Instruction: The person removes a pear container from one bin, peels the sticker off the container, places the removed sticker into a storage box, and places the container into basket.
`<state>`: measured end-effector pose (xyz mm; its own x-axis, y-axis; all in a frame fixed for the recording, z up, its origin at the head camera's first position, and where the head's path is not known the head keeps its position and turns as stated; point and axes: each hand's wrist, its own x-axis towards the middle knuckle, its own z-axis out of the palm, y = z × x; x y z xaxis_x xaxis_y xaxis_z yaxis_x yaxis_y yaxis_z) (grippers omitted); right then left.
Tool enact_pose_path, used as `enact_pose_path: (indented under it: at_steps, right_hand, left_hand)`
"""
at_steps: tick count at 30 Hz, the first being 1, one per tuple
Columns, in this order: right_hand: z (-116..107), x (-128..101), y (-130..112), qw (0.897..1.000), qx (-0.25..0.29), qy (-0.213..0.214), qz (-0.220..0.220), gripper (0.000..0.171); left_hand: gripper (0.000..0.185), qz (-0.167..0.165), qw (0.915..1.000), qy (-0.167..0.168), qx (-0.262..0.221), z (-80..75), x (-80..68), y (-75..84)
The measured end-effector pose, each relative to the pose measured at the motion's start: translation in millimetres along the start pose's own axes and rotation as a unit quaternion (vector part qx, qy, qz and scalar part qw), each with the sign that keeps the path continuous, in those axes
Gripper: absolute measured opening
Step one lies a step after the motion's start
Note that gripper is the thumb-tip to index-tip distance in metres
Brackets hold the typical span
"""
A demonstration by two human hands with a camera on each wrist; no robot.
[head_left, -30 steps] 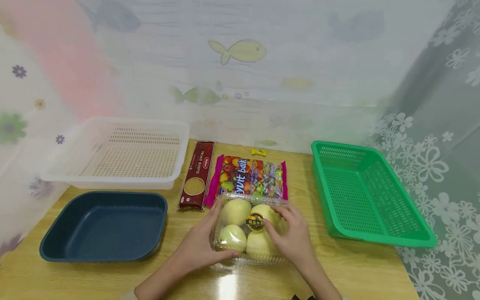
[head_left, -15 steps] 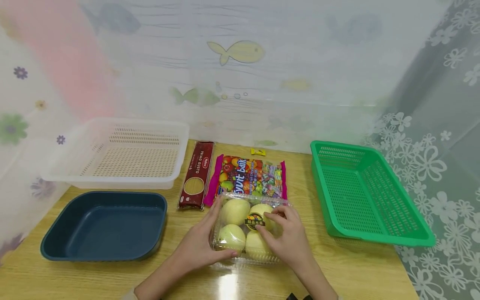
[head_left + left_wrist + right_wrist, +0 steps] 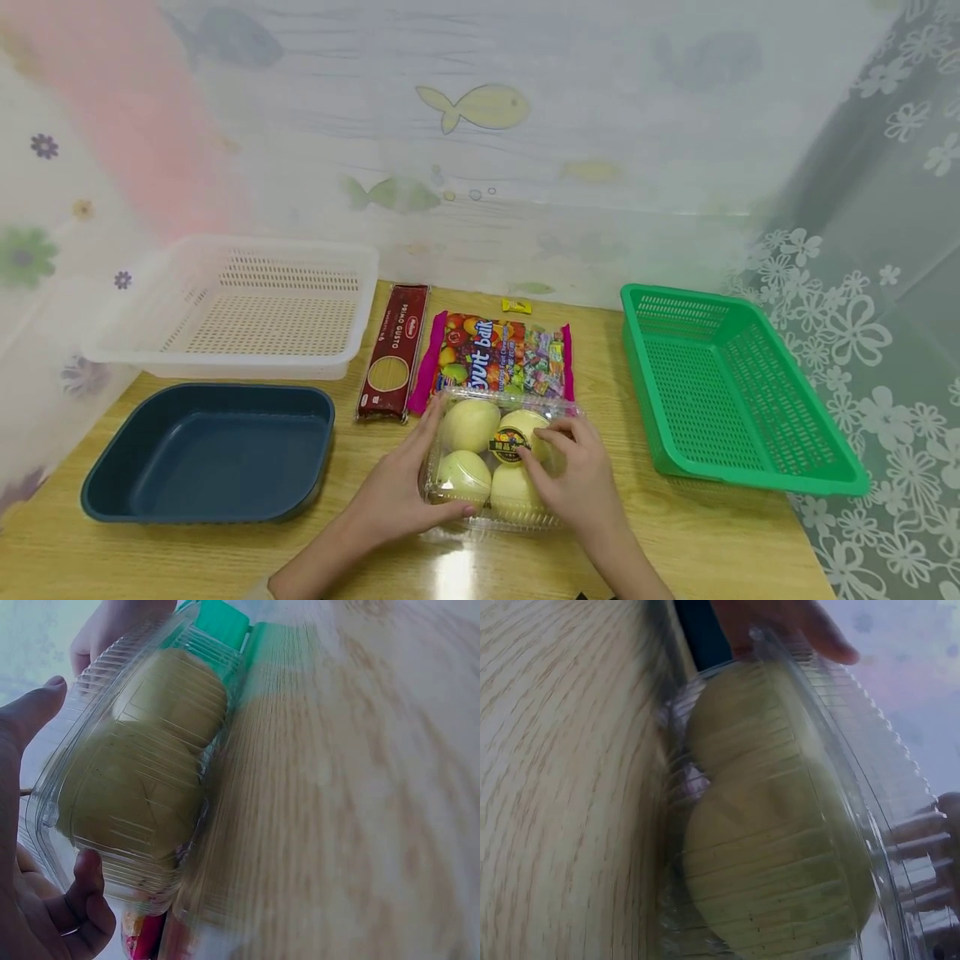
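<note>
A clear plastic fruit box [image 3: 480,518] sits on the table with several round, pale yellow-green fruits [image 3: 471,425] inside. My left hand [image 3: 397,487] grips its left side, thumb along the front and fingers toward the back corner. In the left wrist view, the left hand's fingers [image 3: 79,904] curl at the box's end. My right hand [image 3: 581,475] rests over the right part of the lid. Its thumb touches the black round label [image 3: 507,446], and its index finger bends beside it, a small gap apart. In the right wrist view, the box [image 3: 832,727] partly hides the hand.
Behind the box lie a bag of fruit chews [image 3: 487,350], a red spaghetti pack [image 3: 393,350] and a small yellow candy [image 3: 516,306]. A white basket [image 3: 247,367] and a dark blue tub [image 3: 206,510] stand left, a green basket [image 3: 757,475] right.
My right thumb and index finger have shifted slightly over the label, and the index fingertip has come closer to the thumb. My left hand and the box stay in place.
</note>
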<state>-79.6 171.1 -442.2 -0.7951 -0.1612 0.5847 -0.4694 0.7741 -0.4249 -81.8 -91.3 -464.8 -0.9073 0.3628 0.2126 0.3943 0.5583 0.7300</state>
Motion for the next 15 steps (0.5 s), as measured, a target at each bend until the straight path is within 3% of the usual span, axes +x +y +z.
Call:
enact_pose_path:
  at_steps: [3,8,15]
  right_hand:
    - [0.6,-1.2,-3.0,1.0,-0.019,0.012,-0.007,0.023]
    - [0.8,-0.5,-5.2,1.0,-0.002,0.017,-0.007,0.018]
    - [-2.8,0.7,-9.0,0.997,0.021,-0.023,0.067,0.017]
  left_hand:
    - [0.138,0.0,1.0,0.0,-0.004,0.2,-0.6,0.2]
    - [0.138,0.003,1.0,0.002,-0.008,0.4,-1.0,0.2]
    - [0.138,-0.003,1.0,0.005,-0.006,0.9,-1.2,1.3]
